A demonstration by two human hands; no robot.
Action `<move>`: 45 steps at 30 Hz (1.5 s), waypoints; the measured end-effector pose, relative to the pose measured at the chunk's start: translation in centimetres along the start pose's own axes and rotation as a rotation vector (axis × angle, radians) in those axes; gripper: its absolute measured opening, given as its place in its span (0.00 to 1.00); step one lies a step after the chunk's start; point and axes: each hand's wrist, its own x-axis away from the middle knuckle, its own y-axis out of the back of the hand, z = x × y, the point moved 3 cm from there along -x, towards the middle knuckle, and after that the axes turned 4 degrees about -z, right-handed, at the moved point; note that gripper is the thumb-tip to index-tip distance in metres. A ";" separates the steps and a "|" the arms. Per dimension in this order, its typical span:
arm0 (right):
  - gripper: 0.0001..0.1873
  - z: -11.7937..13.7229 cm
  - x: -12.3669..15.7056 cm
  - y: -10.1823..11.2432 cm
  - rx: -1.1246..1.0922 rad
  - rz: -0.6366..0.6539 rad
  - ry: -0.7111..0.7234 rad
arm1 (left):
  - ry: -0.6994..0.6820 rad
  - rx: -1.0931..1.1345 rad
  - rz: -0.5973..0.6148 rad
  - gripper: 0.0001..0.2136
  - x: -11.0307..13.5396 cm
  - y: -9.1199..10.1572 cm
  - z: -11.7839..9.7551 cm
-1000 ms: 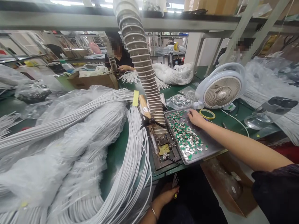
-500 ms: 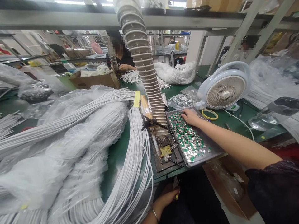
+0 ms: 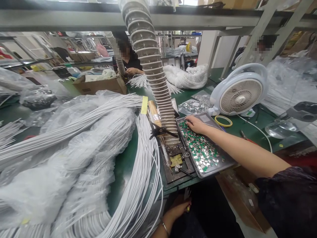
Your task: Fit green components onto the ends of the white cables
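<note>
My right hand [image 3: 196, 125] reaches across a grey metal tray [image 3: 226, 162] strewn with several small green and silver chips [image 3: 201, 150]. It lies palm down at the tray's far left part, fingers touching the chips; I cannot tell whether it holds any. My left hand [image 3: 178, 207] is low in my lap below the table edge, closed on a thin tool with a yellow tip [image 3: 187, 207] and some short white wire ends [image 3: 186, 192]. A soldering jig plate [image 3: 177, 163] lies left of the tray.
A ribbed extraction hose [image 3: 156, 72] hangs down to the jig. Big bundles of white cable [image 3: 138, 178] in plastic bags cover the left. A white desk fan [image 3: 239, 92], yellow tape ring [image 3: 223, 121], magnifier [image 3: 282, 127] and cardboard box [image 3: 99, 85] stand around. A co-worker [image 3: 127, 59] sits opposite.
My right hand has slid left across the tray, from its far right corner to its far left part. My left hand has stayed in my lap.
</note>
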 end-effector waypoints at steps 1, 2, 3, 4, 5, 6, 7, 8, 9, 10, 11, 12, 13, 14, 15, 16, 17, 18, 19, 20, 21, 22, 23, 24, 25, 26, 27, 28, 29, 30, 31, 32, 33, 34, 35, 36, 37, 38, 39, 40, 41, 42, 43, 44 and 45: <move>0.16 0.1 0.1 -0.2 -0.003 0.011 0.019 | 0.047 -0.020 0.006 0.13 -0.1 0.0 0.3; 0.15 0.2 0.2 -0.3 -0.008 0.025 0.041 | 0.109 -0.050 0.012 0.14 -0.3 0.0 0.6; 0.15 0.3 0.2 -0.4 -0.012 0.039 0.062 | 0.168 -0.080 0.017 0.14 -0.4 0.1 0.8; 0.14 0.5 0.3 -0.5 -0.017 0.051 0.081 | 0.206 -0.102 0.021 0.15 -0.5 0.1 1.0; 0.14 0.6 0.2 -0.5 -0.020 0.056 0.095 | 0.235 -0.121 0.024 0.14 -0.6 0.2 1.0; 0.14 0.7 0.1 -0.6 -0.022 0.055 0.105 | 0.255 -0.137 0.025 0.14 -0.6 0.2 1.1; 0.14 0.7 0.0 -0.6 -0.024 0.049 0.111 | 0.270 -0.151 0.024 0.14 -0.6 0.2 1.1; 0.14 0.8 -0.2 -0.7 -0.026 0.043 0.115 | 0.280 -0.161 0.024 0.14 -0.6 0.2 1.0; 0.14 0.8 -0.4 -0.7 -0.030 0.039 0.119 | 0.287 -0.170 0.024 0.15 -0.6 0.2 1.0; 0.14 0.9 -0.5 -0.8 -0.034 0.039 0.125 | 0.291 -0.175 0.025 0.14 -0.6 0.2 1.0; 0.14 0.9 -0.7 -0.9 -0.040 0.043 0.133 | 0.294 -0.178 0.026 0.14 -0.5 0.2 1.0; 0.14 0.9 -0.8 -1.0 -0.047 0.048 0.142 | 0.294 -0.180 0.029 0.15 -0.5 0.2 1.0; 0.13 0.9 -1.0 -1.1 -0.054 0.051 0.151 | 0.294 -0.181 0.032 0.15 -0.4 0.2 1.0; 0.13 1.0 -1.1 -1.1 -0.060 0.052 0.160 | 0.293 -0.183 0.033 0.15 -0.4 0.2 1.0; 0.13 1.0 -1.3 -1.2 -0.066 0.053 0.170 | 0.293 -0.185 0.034 0.15 -0.3 0.2 1.0; 0.13 1.1 -1.4 -1.2 -0.071 0.055 0.181 | 0.293 -0.188 0.036 0.15 -0.3 0.2 0.9; 0.13 1.2 -1.6 -1.3 -0.075 0.058 0.192 | 0.293 -0.192 0.037 0.15 -0.3 0.2 0.9; 0.12 1.3 -1.7 -1.4 -0.078 0.061 0.203 | 0.293 -0.196 0.038 0.16 -0.3 0.1 0.9; 0.11 1.5 -1.8 -1.6 -0.080 0.065 0.214 | 0.292 -0.201 0.039 0.15 -0.3 0.1 0.8; 0.11 1.6 -1.9 -1.7 -0.081 0.071 0.225 | 0.289 -0.204 0.041 0.15 -0.3 0.1 0.8; 0.11 1.8 -1.9 -1.8 -0.082 0.075 0.233 | 0.285 -0.208 0.042 0.15 -0.3 0.0 0.8; 0.10 1.9 -1.8 -1.8 -0.084 0.081 0.242 | 0.281 -0.212 0.042 0.15 -0.3 0.0 0.8; 0.10 2.0 -1.7 -1.8 -0.086 0.087 0.251 | 0.277 -0.215 0.042 0.15 -0.3 0.0 0.8; 0.09 2.1 -1.4 -1.7 -0.088 0.096 0.263 | 0.272 -0.217 0.043 0.15 -0.3 0.0 0.8; 0.09 2.2 -1.1 -1.6 -0.090 0.108 0.277 | 0.267 -0.220 0.041 0.15 -0.3 0.0 0.8; 0.08 2.3 -0.7 -1.4 -0.092 0.121 0.293 | 0.259 -0.222 0.039 0.15 -0.3 0.0 0.8; 0.08 2.3 -0.2 -1.2 -0.093 0.135 0.311 | 0.249 -0.225 0.036 0.15 -0.3 0.0 0.7; 0.08 2.4 0.3 -0.9 -0.093 0.150 0.330 | 0.235 -0.228 0.032 0.15 -0.3 0.1 0.7; 0.08 2.5 0.8 -0.6 -0.094 0.164 0.350 | 0.217 -0.232 0.027 0.14 -0.2 0.2 0.6; 0.09 2.5 1.4 -0.4 -0.095 0.177 0.368 | 0.197 -0.236 0.021 0.13 -0.2 0.3 0.5; 0.09 2.6 1.9 -0.1 -0.096 0.188 0.385 | 0.177 -0.240 0.015 0.12 -0.1 0.3 0.4; 0.09 2.7 2.5 0.1 -0.097 0.198 0.400 | 0.159 -0.243 0.011 0.12 -0.1 0.4 0.2; 0.10 2.8 3.0 0.3 -0.098 0.208 0.414 | 0.142 -0.247 0.007 0.12 -0.1 0.5 0.2; 0.10 2.9 3.6 0.5 -0.100 0.217 0.426 | 0.130 -0.250 0.003 0.13 -0.1 0.5 0.1; 0.10 3.0 4.1 0.7 -0.102 0.224 0.436 | 0.121 -0.253 0.000 0.13 -0.1 0.6 0.1; 0.10 3.1 4.6 0.9 -0.104 0.230 0.443 | 0.116 -0.257 -0.002 0.13 -0.1 0.6 0.1; 0.11 3.2 5.0 1.1 -0.106 0.237 0.450 | 0.116 -0.261 -0.003 0.12 0.0 0.5 0.1; 0.11 3.3 5.5 1.2 -0.108 0.243 0.454 | 0.118 -0.263 -0.002 0.12 0.0 0.5 0.2; 0.11 3.4 5.9 1.4 -0.109 0.249 0.458 | 0.123 -0.265 0.000 0.13 0.0 0.4 0.3; 0.11 3.4 6.4 1.6 -0.111 0.256 0.461 | 0.128 -0.265 0.003 0.13 0.0 0.4 0.5; 0.12 3.5 6.8 1.8 -0.114 0.262 0.464 | 0.132 -0.263 0.006 0.14 -0.1 0.3 0.6; 0.12 3.4 7.3 1.9 -0.117 0.269 0.465 | 0.136 -0.261 0.006 0.15 -0.1 0.3 0.8; 0.12 3.4 7.8 2.1 -0.121 0.274 0.465 | 0.139 -0.257 0.008 0.15 -0.1 0.3 1.0; 0.12 3.3 8.3 2.3 -0.126 0.278 0.464 | 0.142 -0.253 0.009 0.15 -0.1 0.3 1.2; 0.12 3.1 8.8 2.4 -0.131 0.282 0.461 | 0.145 -0.247 0.011 0.15 -0.2 0.4 1.4</move>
